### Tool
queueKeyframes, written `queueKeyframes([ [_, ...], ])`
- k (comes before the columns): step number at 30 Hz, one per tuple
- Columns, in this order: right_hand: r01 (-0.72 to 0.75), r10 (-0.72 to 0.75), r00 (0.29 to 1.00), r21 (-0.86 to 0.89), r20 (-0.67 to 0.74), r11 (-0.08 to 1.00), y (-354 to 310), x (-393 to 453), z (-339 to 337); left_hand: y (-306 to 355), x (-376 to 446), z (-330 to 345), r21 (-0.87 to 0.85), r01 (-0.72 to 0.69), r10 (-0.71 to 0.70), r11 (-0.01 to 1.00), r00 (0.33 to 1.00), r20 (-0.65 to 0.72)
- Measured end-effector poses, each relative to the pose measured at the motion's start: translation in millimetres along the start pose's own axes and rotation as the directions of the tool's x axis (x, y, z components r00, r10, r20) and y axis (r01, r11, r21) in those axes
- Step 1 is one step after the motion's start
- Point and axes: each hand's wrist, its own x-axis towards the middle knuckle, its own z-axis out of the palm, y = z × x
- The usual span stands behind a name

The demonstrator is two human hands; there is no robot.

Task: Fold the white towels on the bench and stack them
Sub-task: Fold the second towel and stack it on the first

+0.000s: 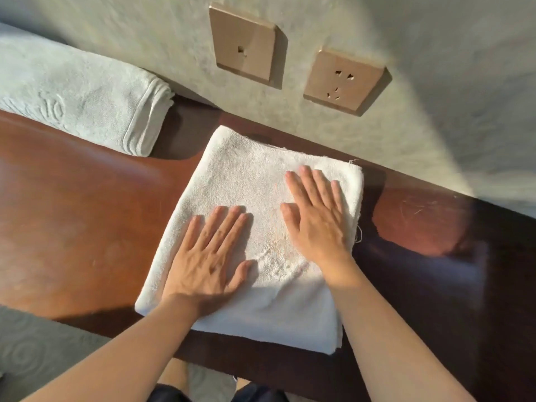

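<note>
A white towel (237,175), folded into a rough square, lies flat on the reddish-brown wooden bench (72,204). My left hand (208,256) rests palm down on its near left part, fingers spread. My right hand (316,216) presses flat on its right half, fingers pointing toward the wall. Neither hand grips the cloth. A second folded towel (87,97), pale and thicker with an embossed pattern, lies at the back left of the bench against the wall.
The grey textured wall (435,82) runs right behind the bench, with two beige socket plates (243,44) (345,79) above the towel. Patterned grey carpet (37,352) shows below the bench's front edge. Bare bench surface (420,221) lies to the right.
</note>
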Motion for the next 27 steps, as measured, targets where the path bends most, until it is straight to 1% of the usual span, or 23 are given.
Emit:
queueKeyframes([
  [3,-0.235,0.233,0.971,0.057,0.045,0.970,26,24,-8,-3,3,0,0.028,0.023,-0.023,0.999,1.000,-0.001],
  [5,-0.314,0.314,0.949,0.097,0.013,0.945,10,22,-13,-3,4,0,0.040,0.027,-0.027,0.999,1.000,0.006],
  [6,-0.321,0.326,0.945,0.140,-0.013,0.937,-8,13,-14,-3,3,0,0.039,0.030,-0.030,0.999,1.000,0.002],
  [8,-0.294,0.309,0.951,0.258,-0.020,0.921,-46,-20,-11,-3,4,0,0.029,0.026,-0.026,0.999,1.000,-0.007],
  [9,-0.251,0.259,0.966,0.270,0.009,0.929,-62,-42,-6,-2,5,0,0.022,0.018,-0.018,1.000,1.000,-0.009],
  [11,-0.153,0.142,0.987,0.174,0.076,0.973,-76,-82,4,-3,6,0,0.020,0.008,-0.008,1.000,1.000,-0.015],
  [12,-0.117,0.105,0.989,0.115,0.101,0.987,-70,-91,7,-4,6,1,0.026,0.012,-0.011,1.000,1.000,-0.013],
  [13,-0.117,0.109,0.987,0.068,0.117,0.991,-58,-95,8,-4,6,1,0.030,0.019,-0.018,0.999,1.000,-0.008],
  [15,-0.211,0.212,0.966,-0.022,0.146,0.977,-31,-98,6,-4,6,2,0.031,0.027,-0.027,0.999,1.000,-0.009],
  [16,-0.310,0.314,0.937,-0.047,0.156,0.950,-19,-101,2,-4,6,3,0.028,0.025,-0.025,0.999,1.000,-0.006],
  [18,-0.528,0.528,0.839,-0.038,0.132,0.848,-14,-108,-6,-4,5,3,0.017,0.014,-0.014,1.000,1.000,0.002],
  [19,-0.577,0.575,0.813,-0.008,0.091,0.817,-26,-109,-9,-4,5,2,0.010,0.014,-0.014,1.000,1.000,0.002],
  [20,-0.561,0.559,0.828,0.041,0.044,0.827,-45,-110,-13,-4,5,2,-0.002,0.014,-0.014,1.000,1.000,0.005],
  [21,-0.488,0.488,0.873,0.076,0.017,0.870,-64,-112,-13,-5,5,2,-0.016,0.010,-0.010,1.000,1.000,0.008],
  [22,-0.378,0.380,0.925,0.091,0.000,0.921,-81,-116,-11,-4,4,1,-0.028,0.006,-0.006,1.000,1.000,0.008],
  [23,-0.280,0.280,0.960,0.094,0.010,0.956,-91,-120,-7,-5,3,1,-0.035,0.003,-0.003,0.999,1.000,0.001],
  [24,-0.236,0.233,0.972,0.100,0.037,0.967,-94,-123,-2,-5,4,1,-0.043,0.003,-0.003,0.999,1.000,-0.005],
  [25,-0.261,0.255,0.965,0.113,0.066,0.959,-90,-126,2,-6,4,0,-0.051,0.002,-0.003,0.999,1.000,-0.005],
  [27,-0.385,0.382,0.923,0.116,0.049,0.916,-80,-131,9,-5,2,1,-0.061,-0.005,0.005,0.998,1.000,-0.009],
])
